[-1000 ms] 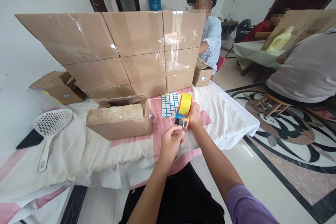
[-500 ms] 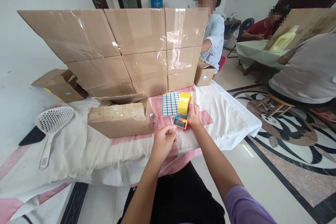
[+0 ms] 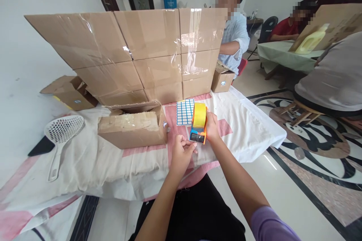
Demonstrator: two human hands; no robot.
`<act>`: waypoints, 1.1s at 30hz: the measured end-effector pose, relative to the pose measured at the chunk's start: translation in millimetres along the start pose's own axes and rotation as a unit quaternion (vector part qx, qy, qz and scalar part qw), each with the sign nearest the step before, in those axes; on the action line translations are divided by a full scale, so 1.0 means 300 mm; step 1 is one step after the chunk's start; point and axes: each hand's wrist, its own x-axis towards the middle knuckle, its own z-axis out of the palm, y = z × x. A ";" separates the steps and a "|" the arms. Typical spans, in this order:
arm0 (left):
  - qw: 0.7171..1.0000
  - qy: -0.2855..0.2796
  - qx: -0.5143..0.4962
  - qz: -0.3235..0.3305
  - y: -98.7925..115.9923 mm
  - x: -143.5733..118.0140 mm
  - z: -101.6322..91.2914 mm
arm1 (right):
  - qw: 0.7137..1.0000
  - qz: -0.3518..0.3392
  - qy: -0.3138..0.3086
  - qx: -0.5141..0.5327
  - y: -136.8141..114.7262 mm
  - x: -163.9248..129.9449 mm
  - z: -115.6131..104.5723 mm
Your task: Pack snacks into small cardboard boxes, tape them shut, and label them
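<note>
My right hand [image 3: 212, 125] is wrapped around an orange and blue tape dispenser [image 3: 197, 135] that carries a wide roll of yellow tape [image 3: 199, 115]. My left hand [image 3: 181, 154] is closed, its thumb and fingertips pinched on the tape end just below the dispenser's front edge. The tape between them is clear and hard to make out. Behind the dispenser lies a sheet of blue-bordered labels [image 3: 184, 113], partly covered by the roll. To the left of my hands a worn cardboard box [image 3: 132, 131] stands on the cloth-covered table [image 3: 240, 120].
A tall taped cardboard panel [image 3: 152, 37] rises across the back. Smaller boxes stand at its left [image 3: 70, 92] and right [image 3: 222, 79]. A white slotted scoop [image 3: 63, 130] lies at the left. Behind the panel sits a person [image 3: 236, 34]; others sit around another table [image 3: 277, 51].
The dispenser has turned, so its front edge now faces me more. My left fingertips have come closer together beside it. The whole view has shifted slightly.
</note>
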 end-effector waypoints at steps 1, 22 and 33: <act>1.000 -0.005 -0.001 0.007 0.005 -0.004 -0.005 | 1.000 0.006 0.001 0.004 -0.014 -0.012 0.004; 0.984 -0.128 0.015 -0.125 0.162 -0.106 -0.040 | 0.998 0.035 0.046 0.019 -0.115 -0.157 -0.046; 0.982 -0.173 0.026 -0.068 0.136 -0.126 -0.049 | 0.995 0.080 0.055 0.035 -0.166 -0.235 -0.026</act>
